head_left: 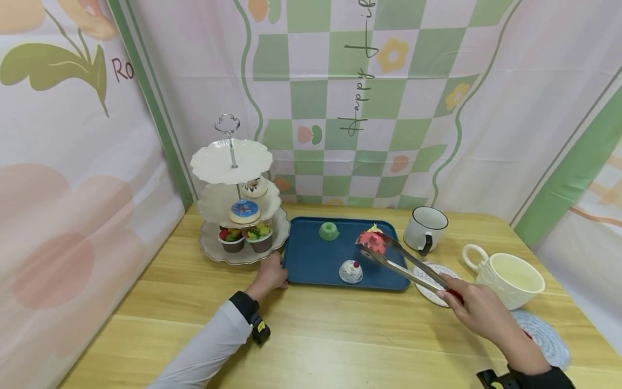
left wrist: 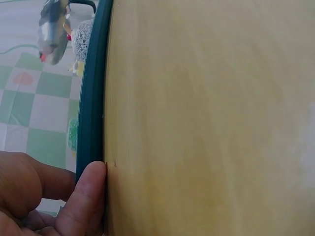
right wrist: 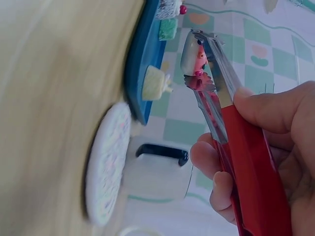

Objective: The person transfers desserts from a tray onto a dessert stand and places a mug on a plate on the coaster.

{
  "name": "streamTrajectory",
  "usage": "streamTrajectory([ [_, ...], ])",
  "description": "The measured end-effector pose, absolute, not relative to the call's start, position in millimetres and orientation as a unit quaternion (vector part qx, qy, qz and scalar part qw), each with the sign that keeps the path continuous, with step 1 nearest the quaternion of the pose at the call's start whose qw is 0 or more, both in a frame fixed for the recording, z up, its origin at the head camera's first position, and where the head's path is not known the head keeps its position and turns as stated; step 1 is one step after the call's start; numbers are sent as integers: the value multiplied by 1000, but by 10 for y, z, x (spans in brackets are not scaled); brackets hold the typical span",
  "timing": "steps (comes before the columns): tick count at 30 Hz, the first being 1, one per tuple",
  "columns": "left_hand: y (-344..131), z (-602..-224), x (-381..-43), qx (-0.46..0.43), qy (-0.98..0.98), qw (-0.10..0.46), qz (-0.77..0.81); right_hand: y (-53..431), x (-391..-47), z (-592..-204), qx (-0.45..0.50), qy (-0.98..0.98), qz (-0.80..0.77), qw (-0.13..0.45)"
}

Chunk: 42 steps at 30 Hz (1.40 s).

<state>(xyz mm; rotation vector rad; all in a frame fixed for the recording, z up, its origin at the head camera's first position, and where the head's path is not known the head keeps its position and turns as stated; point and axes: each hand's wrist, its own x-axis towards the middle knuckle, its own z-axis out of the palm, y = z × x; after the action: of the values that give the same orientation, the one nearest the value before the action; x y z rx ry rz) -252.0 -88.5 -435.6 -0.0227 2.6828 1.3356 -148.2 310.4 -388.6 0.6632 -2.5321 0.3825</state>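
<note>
My left hand [head_left: 270, 274] pinches the near left corner of the dark blue tray [head_left: 311, 259], thumb and finger on its rim in the left wrist view. My right hand [head_left: 478, 308] grips metal tongs with red handles [right wrist: 253, 162]. Between the tong tips, above the tray's right side, is a small pink-red iced sweet [head_left: 371, 241] with dark specks; its exact kind is unclear. On the tray are a green ring-shaped cake [head_left: 329, 231], a white dome cake [head_left: 351, 272] with a red berry, and a pale yellow cake [right wrist: 153, 83], mostly hidden in the head view.
A three-tier stand [head_left: 231, 162] left of the tray bears iced biscuits [head_left: 245, 211] and fruit cups [head_left: 259, 237]. To the right are a white enamel mug [head_left: 425, 228], a patterned coaster [head_left: 427, 289], a cream cup [head_left: 515, 278] and a blue woven mat [head_left: 546, 337].
</note>
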Motion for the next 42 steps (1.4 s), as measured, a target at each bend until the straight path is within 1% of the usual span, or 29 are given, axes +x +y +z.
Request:
streamTrajectory([
  [6, -892, -4354, -2506, -7, 892, 72, 446, 2952, -1631, -3815, 266, -923, 152, 232],
  [13, -892, -4363, -2512, -6, 890, 72, 450, 2796, -1766, -3762, 296, -909, 161, 245],
  [17, -895, -4362, -2499, -7, 890, 74, 449, 2708, -1837, -3733, 308, -906, 163, 240],
  [24, -891, -4363, -2496, -5, 892, 74, 446, 2565, -1935, -3652, 304, -916, 168, 202],
  [34, -880, -4362, -2504, -1, 895, 65, 442, 2423, -2081, -3592, 308, -919, 178, 172],
  [42, -882, -4373, -2515, -7, 894, 69, 443, 2222, -2205, -3478, 300, -926, 180, 143],
])
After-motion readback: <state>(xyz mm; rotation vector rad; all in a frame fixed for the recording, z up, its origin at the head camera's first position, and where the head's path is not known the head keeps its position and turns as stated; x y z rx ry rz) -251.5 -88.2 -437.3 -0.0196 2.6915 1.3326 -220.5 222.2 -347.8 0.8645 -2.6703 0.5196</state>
